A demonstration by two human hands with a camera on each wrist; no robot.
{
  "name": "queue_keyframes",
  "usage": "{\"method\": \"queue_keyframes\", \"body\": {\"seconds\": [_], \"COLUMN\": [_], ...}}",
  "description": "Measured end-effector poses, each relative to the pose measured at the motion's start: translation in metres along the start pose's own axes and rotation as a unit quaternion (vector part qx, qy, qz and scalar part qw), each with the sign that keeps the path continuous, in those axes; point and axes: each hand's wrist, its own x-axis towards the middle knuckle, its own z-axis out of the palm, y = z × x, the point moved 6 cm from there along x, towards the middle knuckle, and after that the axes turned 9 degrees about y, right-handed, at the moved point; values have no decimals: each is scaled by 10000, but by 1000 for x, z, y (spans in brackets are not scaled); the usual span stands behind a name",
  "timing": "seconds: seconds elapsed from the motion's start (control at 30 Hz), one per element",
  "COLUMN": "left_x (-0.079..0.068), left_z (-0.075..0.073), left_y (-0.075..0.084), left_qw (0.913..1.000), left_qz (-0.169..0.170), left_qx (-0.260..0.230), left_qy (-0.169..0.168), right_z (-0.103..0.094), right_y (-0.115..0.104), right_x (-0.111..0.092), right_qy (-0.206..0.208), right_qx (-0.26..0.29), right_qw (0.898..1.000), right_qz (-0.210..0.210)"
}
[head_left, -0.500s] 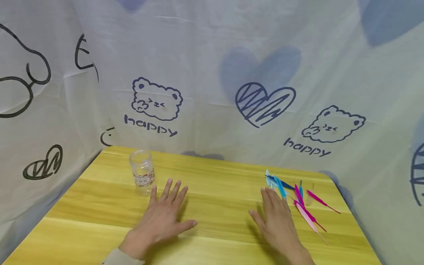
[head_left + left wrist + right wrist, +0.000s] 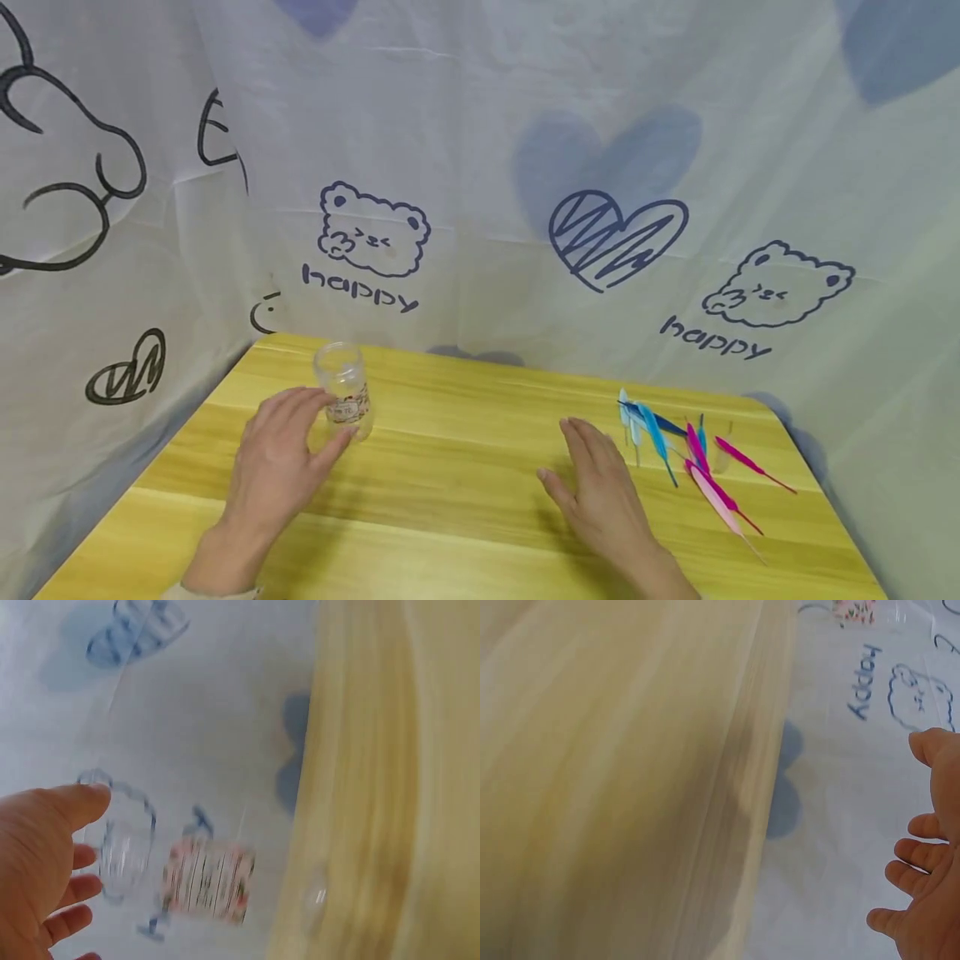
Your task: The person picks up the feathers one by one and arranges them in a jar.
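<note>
A clear plastic jar (image 2: pixel 352 421) with a printed floral label stands upright toward the back left of the table. My left hand (image 2: pixel 273 458) is at the jar's left side, thumb and fingers parted; the fingertips overlap the jar in the head view. In the left wrist view, the jar's label (image 2: pixel 208 881) shows beyond the spread fingers. My right hand (image 2: pixel 603 483) is over the table on the right, fingers extended, holding nothing. To its right lie blue feathers (image 2: pixel 656 429) and pink feathers (image 2: pixel 712 492) in a loose, overlapping group.
The yellow wood-grain table (image 2: pixel 450 467) ends at a white cloth backdrop (image 2: pixel 480 275) printed with hearts, bears and lettering. Another cloth wall (image 2: pixel 195 250) runs along the left side. One magenta feather (image 2: pixel 753 465) lies apart, nearer the table's right edge.
My left hand has moved left to the jar, its fingers now less spread. The right hand has shifted slightly left, away from the feathers. The head view has turned a little left.
</note>
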Motion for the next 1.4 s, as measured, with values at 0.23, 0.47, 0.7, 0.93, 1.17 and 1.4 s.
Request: {"method": "queue_keyframes", "body": {"seconds": [0.23, 0.47, 0.7, 0.93, 1.17, 1.4], "left_x": [30, 40, 38, 39, 37, 32], "left_z": [13, 39, 49, 58, 77, 93], "left_y": [-46, -63, -65, -49, -15, 25], "left_qw": [9935, 9801, 9751, 9741, 9766, 9766], "left_qz": [-969, -1428, -1647, -1625, -1272, -957], "left_qx": [132, 87, -42, -263, -542, -815], "left_qy": [-590, -1376, -1486, -1552, -1645, -1745], "right_z": [25, 48, 56, 58, 55, 49], "right_y": [-30, -45, -53, -58, -53, -44], "right_x": [7, 4, 5, 9, 7, 8], "right_qy": [-95, -729, -817, -681, -724, -696], "right_qx": [142, 241, 200, 207, 209, 147], "right_qw": [9989, 9963, 9951, 9959, 9964, 9971], "right_qz": [-425, -392, -526, -555, -392, -265]}}
